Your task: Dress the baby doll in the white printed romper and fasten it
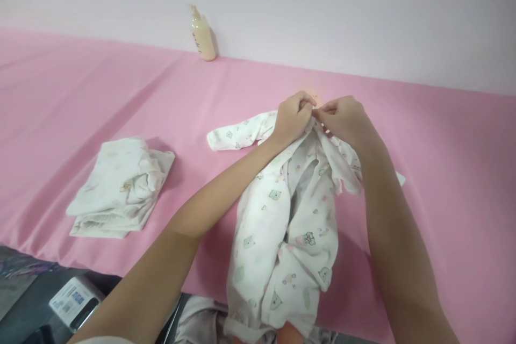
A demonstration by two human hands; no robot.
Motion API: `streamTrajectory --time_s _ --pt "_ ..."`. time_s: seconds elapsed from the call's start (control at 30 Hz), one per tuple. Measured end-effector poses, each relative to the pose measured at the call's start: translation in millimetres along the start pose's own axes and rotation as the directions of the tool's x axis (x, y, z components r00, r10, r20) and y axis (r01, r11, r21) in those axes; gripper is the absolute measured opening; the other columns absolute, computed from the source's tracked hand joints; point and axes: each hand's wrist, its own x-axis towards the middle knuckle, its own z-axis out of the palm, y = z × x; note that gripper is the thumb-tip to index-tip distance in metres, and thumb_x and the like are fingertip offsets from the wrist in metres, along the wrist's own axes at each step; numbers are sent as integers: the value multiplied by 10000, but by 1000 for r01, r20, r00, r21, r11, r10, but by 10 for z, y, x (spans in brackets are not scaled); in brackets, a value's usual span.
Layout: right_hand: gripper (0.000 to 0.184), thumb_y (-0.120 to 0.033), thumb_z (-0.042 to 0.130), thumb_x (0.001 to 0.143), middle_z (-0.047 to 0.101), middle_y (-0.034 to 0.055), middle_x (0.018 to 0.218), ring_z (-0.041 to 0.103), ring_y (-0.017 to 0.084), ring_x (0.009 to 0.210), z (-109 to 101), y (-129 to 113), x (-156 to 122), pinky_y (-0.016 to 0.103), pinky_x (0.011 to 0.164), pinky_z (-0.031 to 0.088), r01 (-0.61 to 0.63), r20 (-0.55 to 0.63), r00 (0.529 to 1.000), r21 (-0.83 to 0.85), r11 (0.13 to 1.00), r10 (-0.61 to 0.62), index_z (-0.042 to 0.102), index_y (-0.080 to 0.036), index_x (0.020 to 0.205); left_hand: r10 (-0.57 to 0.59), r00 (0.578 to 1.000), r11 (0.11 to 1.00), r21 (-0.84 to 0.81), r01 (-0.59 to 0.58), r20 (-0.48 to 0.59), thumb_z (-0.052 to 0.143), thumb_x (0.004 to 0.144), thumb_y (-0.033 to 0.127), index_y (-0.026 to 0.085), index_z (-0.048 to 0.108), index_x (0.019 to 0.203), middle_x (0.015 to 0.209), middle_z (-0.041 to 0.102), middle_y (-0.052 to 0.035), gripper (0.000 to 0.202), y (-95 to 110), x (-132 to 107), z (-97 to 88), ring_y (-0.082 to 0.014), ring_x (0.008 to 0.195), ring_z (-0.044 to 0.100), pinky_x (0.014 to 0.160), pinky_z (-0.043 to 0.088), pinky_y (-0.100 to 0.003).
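A white baby romper (252,226) printed with small green and pink animals lies front up, its legs hanging toward me over the table's near edge. The front is parted down the middle. One long sleeve (236,134) stretches out to the left. At the collar, my left hand (294,118) is closed in a pinch on the fabric. My right hand (342,118) pinches the collar edge right beside it, fingertips nearly touching. What lies between the fingertips is too small to make out. Something rounded (288,334) shows below one leg cuff, mostly cut off by the frame.
Folded white printed baby clothes (116,183) lie on the pink-covered table (133,97) to the left. A cream pump bottle (203,37) stands at the back against the white wall (322,11). A white labelled box (74,301) sits below the table's front edge at lower left.
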Motion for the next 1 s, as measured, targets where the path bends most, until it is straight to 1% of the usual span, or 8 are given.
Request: streamTrajectory --time_s 0.1,0.17,0.33,0.43,0.57,0.67,0.87,1.0 --pt "294 -309 645 712 444 -27 414 494 117 497 37 -26 -13 264 524 445 45 78 996 -163 986 -32 528 -182 474 -14 999 999 -33 12 -51 398 768 80 172 555 760 680 588 4 182 9 -11 -6 -130 664 550 690 432 -246" --pt "259 -303 667 695 439 -34 397 492 114 471 45 -33 -12 263 508 444 35 140 990 -114 993 -19 559 -173 498 -24 998 999 -35 22 -52 393 769 77 175 550 762 684 589 3 186 16 -14 -12 -131 660 547 683 434 -245" --pt "114 -104 752 577 537 -9 484 522 128 482 -40 22 31 268 462 452 -180 225 963 135 974 147 659 -149 627 -61 990 998 -32 57 -125 328 811 97 179 530 778 774 611 -6 221 4 10 -25 -127 725 559 703 430 -233" --pt "110 -76 692 641 566 26 537 538 134 504 -111 46 59 270 461 457 -227 234 954 161 961 186 632 -133 567 -68 982 996 -73 56 -178 326 820 115 177 526 760 796 616 -13 218 -23 20 -25 -128 750 560 715 425 -236" --pt "169 -41 570 694 520 -8 529 491 84 480 -109 19 79 222 468 419 -217 115 974 267 939 193 583 -147 563 8 999 999 -45 -10 -34 403 787 145 184 567 740 702 598 6 175 -47 3 -7 -132 681 537 667 406 -250" --pt "176 5 526 628 514 -31 533 477 80 473 -31 1 87 207 466 394 -220 149 972 324 920 180 580 -162 620 43 999 999 -8 -43 11 446 771 175 186 574 718 656 580 16 138 -53 -7 5 -131 644 515 633 385 -252" --pt "164 -94 554 654 422 -42 492 379 75 453 42 -17 81 221 436 315 -218 132 973 256 942 190 502 -175 521 30 999 1000 -7 -30 -23 431 785 170 180 569 712 632 560 16 157 -41 -2 -1 -133 643 512 614 367 -251" --pt "117 -222 598 694 515 -10 561 471 120 539 11 28 85 253 520 386 -74 85 994 31 997 71 571 -177 589 20 1000 999 -40 -21 -22 436 772 142 186 579 739 644 569 21 153 -32 -3 -6 -133 652 524 634 387 -250"
